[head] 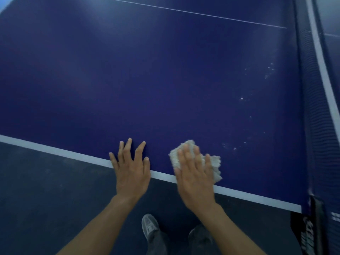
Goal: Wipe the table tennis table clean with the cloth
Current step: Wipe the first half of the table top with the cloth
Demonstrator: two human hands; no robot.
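The blue table tennis table [147,80] fills most of the view, its white edge line [55,150] running across the lower part. My right hand [195,173] presses flat on a pale, fluffy cloth [215,164] at the table's near edge, fingers straight and slightly blurred. Beside it, my left hand [131,170] rests flat on the table edge with its fingers spread, holding nothing. White specks of dirt [244,100] dot the surface to the right of the cloth, towards the net.
The dark net [312,107] with its white top band stands along the right side. A thin white centre line [193,13] crosses the far part of the table. Below the edge lie the dark floor [46,199] and my grey shoes [150,226].
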